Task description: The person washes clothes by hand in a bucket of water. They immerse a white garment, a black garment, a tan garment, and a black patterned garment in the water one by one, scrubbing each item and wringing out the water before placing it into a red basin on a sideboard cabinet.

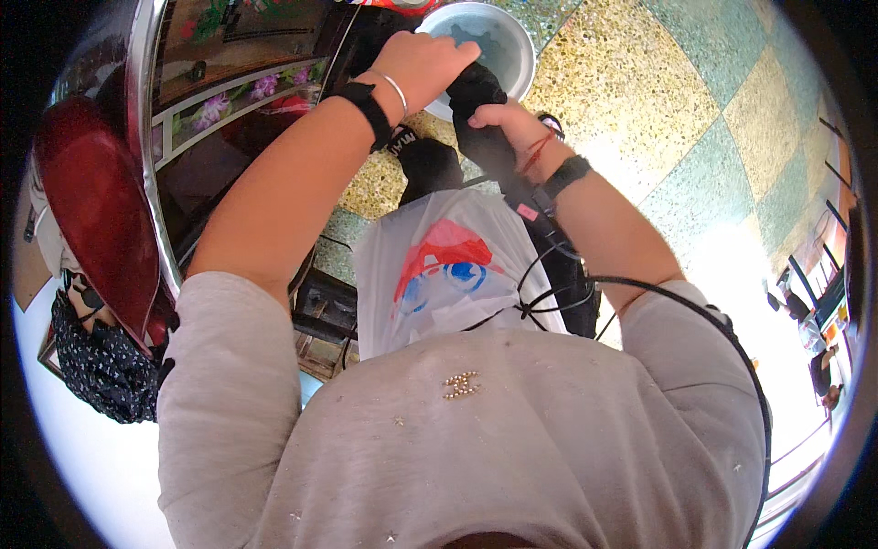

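Note:
A bunched black cloth (475, 92) is stretched between my two hands, above the near rim of a white basin (528, 68) that holds what looks like water. My left hand (429, 72) is curled over its upper end, fingers mostly hidden from above. Lower down, my right hand (511, 130) grips it with the thumb across the near side. The cloth's lower part merges with my dark trousers, so where it ends is unclear. On my lap lies a white plastic bag (453, 267) with a red and blue print.
Black cables (525, 309) cross my lap and run along my right arm. Dark wooden furniture (233, 137) with a floral strip stands on the left, beside a dark red curved panel (96, 219). Sandalled feet (405, 141) rest on the checkered terrazzo floor (631, 82).

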